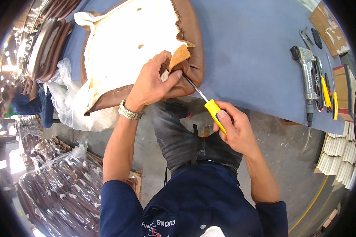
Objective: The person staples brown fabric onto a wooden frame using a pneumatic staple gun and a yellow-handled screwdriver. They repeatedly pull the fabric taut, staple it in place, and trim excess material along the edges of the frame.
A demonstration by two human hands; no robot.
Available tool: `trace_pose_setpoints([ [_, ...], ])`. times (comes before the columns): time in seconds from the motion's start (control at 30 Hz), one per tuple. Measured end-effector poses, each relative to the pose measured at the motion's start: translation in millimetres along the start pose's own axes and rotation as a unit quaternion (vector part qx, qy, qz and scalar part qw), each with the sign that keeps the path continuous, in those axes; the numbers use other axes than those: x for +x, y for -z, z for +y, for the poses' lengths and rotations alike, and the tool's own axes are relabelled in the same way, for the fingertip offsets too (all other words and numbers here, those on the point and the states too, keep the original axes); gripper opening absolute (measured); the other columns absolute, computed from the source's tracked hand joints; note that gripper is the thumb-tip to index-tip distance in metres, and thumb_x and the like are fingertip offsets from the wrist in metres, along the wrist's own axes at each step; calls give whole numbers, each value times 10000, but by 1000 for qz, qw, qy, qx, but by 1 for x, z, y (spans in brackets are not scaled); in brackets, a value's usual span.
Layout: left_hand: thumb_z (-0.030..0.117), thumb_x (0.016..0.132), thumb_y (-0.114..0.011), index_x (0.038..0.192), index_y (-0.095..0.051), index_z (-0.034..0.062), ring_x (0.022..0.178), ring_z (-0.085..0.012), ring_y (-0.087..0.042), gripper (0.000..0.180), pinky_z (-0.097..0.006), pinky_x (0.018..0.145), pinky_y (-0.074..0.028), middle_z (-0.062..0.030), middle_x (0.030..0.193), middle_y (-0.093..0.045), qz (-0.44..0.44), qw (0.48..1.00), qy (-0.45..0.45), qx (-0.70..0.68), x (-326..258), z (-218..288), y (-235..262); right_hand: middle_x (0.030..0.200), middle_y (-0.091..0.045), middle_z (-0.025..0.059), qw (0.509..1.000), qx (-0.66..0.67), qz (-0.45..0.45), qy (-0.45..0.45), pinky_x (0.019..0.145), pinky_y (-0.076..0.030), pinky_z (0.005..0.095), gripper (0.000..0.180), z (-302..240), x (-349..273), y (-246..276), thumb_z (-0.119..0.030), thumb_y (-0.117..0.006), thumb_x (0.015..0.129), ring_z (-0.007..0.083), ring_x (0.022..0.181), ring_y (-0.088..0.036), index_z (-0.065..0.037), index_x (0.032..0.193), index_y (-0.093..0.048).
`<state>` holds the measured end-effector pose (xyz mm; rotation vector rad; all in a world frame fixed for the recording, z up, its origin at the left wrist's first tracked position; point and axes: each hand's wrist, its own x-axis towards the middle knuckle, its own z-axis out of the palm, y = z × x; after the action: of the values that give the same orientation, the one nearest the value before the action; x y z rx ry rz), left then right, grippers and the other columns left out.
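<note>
A seat cushion with brown leather edges (194, 43) and a white underside (122, 47) lies upside down on the blue-covered table. Along its right edge the leather is folded over and stapled. At the near right corner a loose leather flap (180, 57) stands up, its tan inner side showing. My left hand (156, 79) rests on that corner, fingers curled at the leather fold. In my right hand (235, 128) is a yellow-handled screwdriver (215, 112); its metal shaft points into the corner beside my left thumb, where the tip is hidden.
On the blue table (245, 55) at the right lie a staple gun (306, 71), pliers (304, 37), and another yellow-handled tool (335, 106). Clear plastic (67, 94) hangs at the left near stacked brown cushions (47, 47). Wrapped brown pieces (63, 193) fill the lower left. Another person (27, 102) is far left.
</note>
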<state>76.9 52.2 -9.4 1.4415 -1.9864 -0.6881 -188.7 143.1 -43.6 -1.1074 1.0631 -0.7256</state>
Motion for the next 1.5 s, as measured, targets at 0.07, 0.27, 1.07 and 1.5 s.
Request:
trace_pose_setpoints([
  [0.07, 167, 936, -752, 1035, -618, -13, 675, -148, -524, 245, -321, 637, -439, -57, 766, -600, 18, 999, 6, -50, 1, -7, -3, 787, -627, 84, 984, 171, -52, -25, 427, -349, 216, 414, 22, 5, -3, -342, -509, 1116, 71, 465, -452, -61, 1417, -552],
  [0.27, 166, 1030, -683, 1045, -679, -4, 758, -38, -517, 171, -232, 691, -449, 39, 816, -628, 39, 980, 42, -191, 2, -4, -5, 809, -663, 96, 964, 239, -25, 116, 450, -381, 224, 386, 92, 26, -34, -271, -570, 1088, 70, 495, -486, -40, 1398, -579],
  [1.07, 296, 762, -900, 766, -556, 9, 804, -332, -515, 448, -400, 762, -433, -108, 801, -547, 63, 975, -183, 105, -9, 12, -22, 969, -644, 94, 974, 190, 87, -88, 524, -447, 229, 544, 61, -82, 34, -118, -633, 1002, 53, 647, -539, -78, 1515, -458],
  [1.5, 161, 737, -906, 611, -482, 22, 650, -316, -484, 464, -412, 622, -403, -105, 686, -449, 87, 941, -326, -16, 5, 44, -72, 1221, -721, 185, 701, -537, 450, 136, 937, -538, 402, 502, -58, -53, 341, -126, -701, 930, 324, 1099, -702, -127, 1425, -613],
])
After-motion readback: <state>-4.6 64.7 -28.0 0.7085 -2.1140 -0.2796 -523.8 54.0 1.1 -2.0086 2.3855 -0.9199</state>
